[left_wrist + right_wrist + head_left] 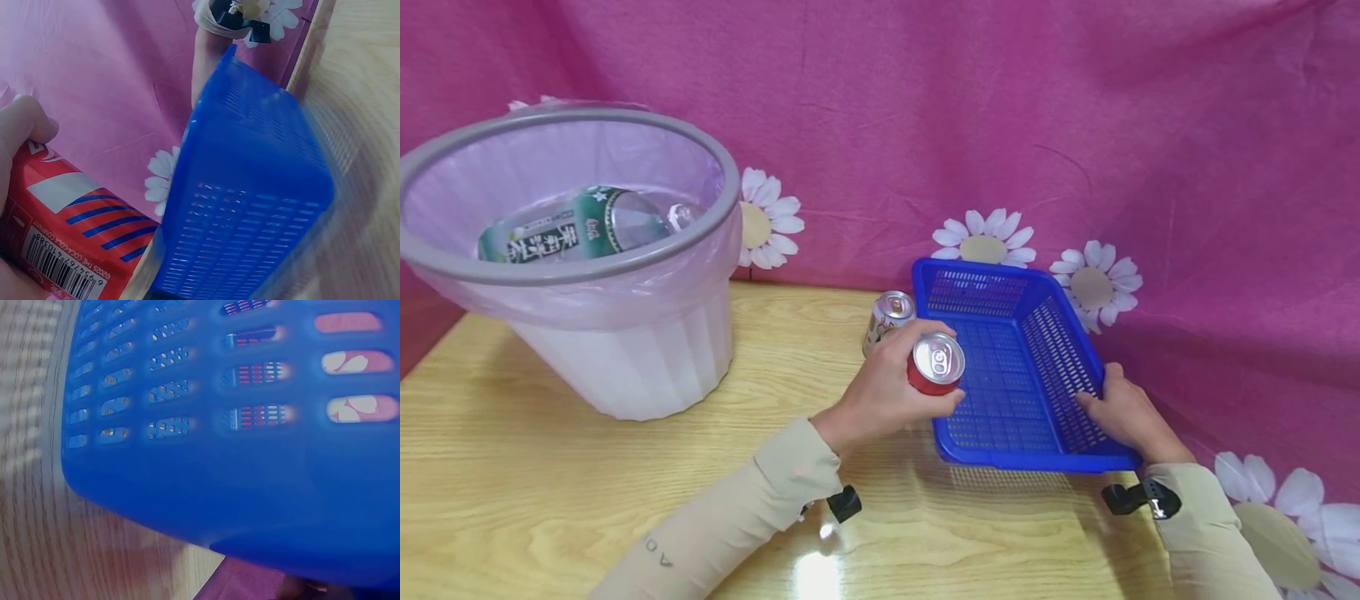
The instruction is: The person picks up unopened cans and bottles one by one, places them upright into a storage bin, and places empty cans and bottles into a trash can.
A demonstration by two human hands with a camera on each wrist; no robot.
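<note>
Red can [936,364]: in the left hand [891,379], at the left rim of the blue basket [992,350] in head view. Can't tell if can and rim touch.

Progress, my read: partway. Done: red can in hand, basket under control. Left: red can not put down or let go; second can [891,311] not picked up, standing on the surface [805,350] just beside the basket's left side.

Orientation: red can's tab end is up, facing the head camera; long axis near upright, maybe slightly tipped, exact lean unclear. Barcode side shows to the left wrist camera.

Grip, left: clamped round the red can, thumb and fingers on opposite sides. Grip, right: right hand [1127,410] clamped on the basket's right side. Basket looks tilted, open side toward the head camera, probably partly off the surface.

Farther out: bin [640,367] with a liner, on the surface to the left, well apart from the basket. Green-labelled bottle [580,227] lies inside it, long axis roughly left-right, neck to the right. Pink flowered cloth [865,125] behind everything.
</note>
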